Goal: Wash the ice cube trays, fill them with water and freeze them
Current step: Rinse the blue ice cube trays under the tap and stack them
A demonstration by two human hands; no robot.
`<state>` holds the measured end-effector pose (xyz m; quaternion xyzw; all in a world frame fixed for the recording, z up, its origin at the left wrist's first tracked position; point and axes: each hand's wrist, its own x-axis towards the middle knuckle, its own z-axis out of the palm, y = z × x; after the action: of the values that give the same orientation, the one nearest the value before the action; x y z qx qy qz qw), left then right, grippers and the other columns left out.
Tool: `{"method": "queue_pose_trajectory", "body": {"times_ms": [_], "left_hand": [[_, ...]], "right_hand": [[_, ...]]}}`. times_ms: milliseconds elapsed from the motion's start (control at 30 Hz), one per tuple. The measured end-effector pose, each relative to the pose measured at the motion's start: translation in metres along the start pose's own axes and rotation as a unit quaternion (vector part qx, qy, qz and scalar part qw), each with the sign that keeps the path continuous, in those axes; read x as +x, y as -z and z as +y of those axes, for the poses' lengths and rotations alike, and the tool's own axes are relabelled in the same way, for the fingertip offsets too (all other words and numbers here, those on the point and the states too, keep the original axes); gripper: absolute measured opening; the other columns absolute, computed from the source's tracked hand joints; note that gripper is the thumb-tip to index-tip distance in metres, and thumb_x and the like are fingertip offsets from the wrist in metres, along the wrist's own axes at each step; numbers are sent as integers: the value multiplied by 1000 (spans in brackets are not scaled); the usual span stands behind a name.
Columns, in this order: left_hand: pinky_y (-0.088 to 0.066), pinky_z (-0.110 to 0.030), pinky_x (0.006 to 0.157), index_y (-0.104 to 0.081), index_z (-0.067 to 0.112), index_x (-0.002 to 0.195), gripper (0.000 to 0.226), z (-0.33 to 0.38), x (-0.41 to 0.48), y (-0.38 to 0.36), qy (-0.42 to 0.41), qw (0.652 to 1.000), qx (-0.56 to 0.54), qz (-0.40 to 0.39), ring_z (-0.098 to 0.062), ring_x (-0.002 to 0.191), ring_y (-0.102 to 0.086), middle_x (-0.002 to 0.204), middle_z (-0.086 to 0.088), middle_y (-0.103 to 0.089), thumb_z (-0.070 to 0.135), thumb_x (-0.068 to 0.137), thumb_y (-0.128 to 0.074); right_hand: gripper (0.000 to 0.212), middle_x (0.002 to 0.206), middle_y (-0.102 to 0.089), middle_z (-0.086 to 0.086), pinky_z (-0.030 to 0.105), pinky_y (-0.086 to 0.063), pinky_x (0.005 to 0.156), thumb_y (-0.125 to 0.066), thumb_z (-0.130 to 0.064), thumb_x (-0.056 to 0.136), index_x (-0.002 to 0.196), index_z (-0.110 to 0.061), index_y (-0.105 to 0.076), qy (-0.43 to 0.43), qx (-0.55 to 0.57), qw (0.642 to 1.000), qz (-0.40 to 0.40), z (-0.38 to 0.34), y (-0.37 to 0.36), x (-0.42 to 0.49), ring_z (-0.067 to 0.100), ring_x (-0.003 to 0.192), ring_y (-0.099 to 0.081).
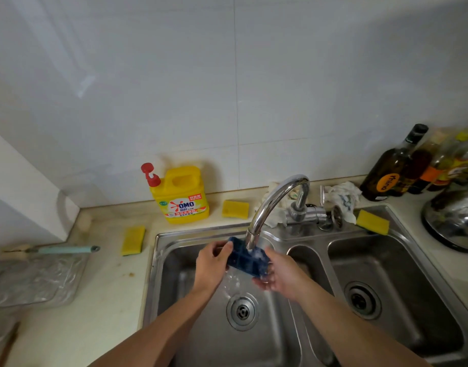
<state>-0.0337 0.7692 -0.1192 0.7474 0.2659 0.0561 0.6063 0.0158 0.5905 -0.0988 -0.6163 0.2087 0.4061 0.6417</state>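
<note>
Over the sink (158,235), left hand (211,260) and right hand (279,276) each held a pinching grip on an end of the blue ice cube tray (244,259); light, wet, likely slippery.

My left hand (211,263) and right hand (281,278) hold the ice cube tray (247,262) between them under the tap (273,200), over the left basin of the sink (172,276). Behind the sink, the detergent bottle (185,198) stands on the bench (100,300); oil bottles (391,170) cluster at the far right.

Home kitchen, steel double sink (402,235), curved tap (270,205), dish-soap jug (183,197), sponges, oil bottles (391,168)
</note>
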Motion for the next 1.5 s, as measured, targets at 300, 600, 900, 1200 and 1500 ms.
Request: {"method": "queue_pose_trajectory", "body": {"times_ms": [300, 600, 900, 1200, 1500], "left_hand": [[-61, -27, 68, -73, 18, 101, 20, -18, -6, 4, 72, 994, -74, -37, -15, 84, -74, 89, -2, -76, 23, 104, -53], [-56, -32, 74, -74, 20, 94, 29, -20, 3, -41, 87, 976, -40, -195, -24, 82, -67, 96, -17, -72, 20, 106, -47], [-51, -28, 62, -68, 4, 100, 23, -44, 6, -70, 146, 965, 43, -213, -18, 71, -61, 85, -10, -66, 18, 105, -50], [-49, -26, 63, -69, 16, 82, 22, -20, -16, -139, 42, 943, 146, -296, -14, 70, -65, 80, -4, -71, 16, 99, -55], [-52, -32, 74, -69, 16, 87, 18, 27, -61, -229, -102, 908, 258, -314, -21, 78, -67, 84, -6, -72, 18, 101, -57]], "right_hand": [[69, 103, -74, 24, 36, -60, 61, -37, -70, 99, 116, -9, -64, -7, -49, 999, -15, 6, 9, -6, 36, 77, -75], [49, 72, -68, 11, 29, -52, 54, -52, -50, 101, 101, -6, -72, 69, -140, 985, 73, 4, 42, -23, 19, 57, -61], [35, 111, -64, -13, 22, -51, 78, -66, -41, 86, 119, -38, -53, 239, -358, 871, 237, 31, 78, -20, 0, 92, -60], [57, 136, -53, -5, 31, -48, 105, -69, -34, 92, 144, -21, -50, 312, -388, 797, 342, 31, 159, -59, 11, 119, -53], [54, 130, -49, -12, 17, -58, 81, -61, -48, 91, 140, -31, -45, 464, -234, 767, 376, 1, 259, -121, 2, 108, -61]]}}
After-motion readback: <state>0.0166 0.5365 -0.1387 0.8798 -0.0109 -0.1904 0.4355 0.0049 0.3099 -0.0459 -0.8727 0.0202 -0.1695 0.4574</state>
